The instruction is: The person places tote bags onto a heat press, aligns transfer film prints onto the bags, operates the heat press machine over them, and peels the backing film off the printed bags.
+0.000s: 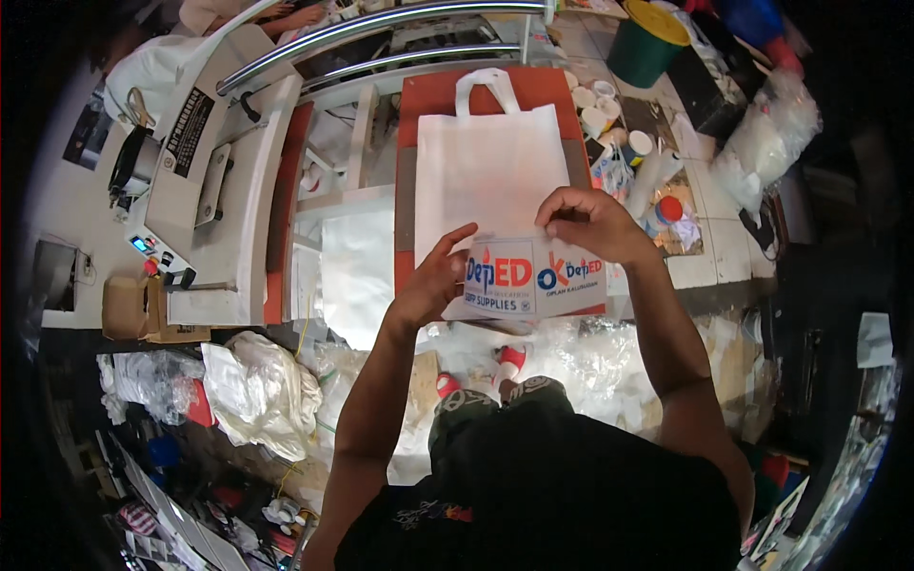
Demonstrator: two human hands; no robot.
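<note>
A white tote bag [490, 162] lies flat on a red-brown board [409, 100], its looped handle pointing away from me. Over the bag's near end is a clear-looking sheet printed with red and blue lettering [514, 281]. My left hand [433, 284] grips the sheet's left edge, its index finger stretched toward the far side. With thumb and fingers bent in a pinch, my right hand [595, 226] has the sheet's far edge. Part of the left fingers is hidden behind the sheet or blurred.
A white press-like machine [214, 181] with a lit display stands left, beside a metal rail [381, 19]. Tubs and jars [600, 109], a green bucket [647, 48] and a red-capped bottle [666, 211] are at right. Plastic bundles [257, 385] lie lower left.
</note>
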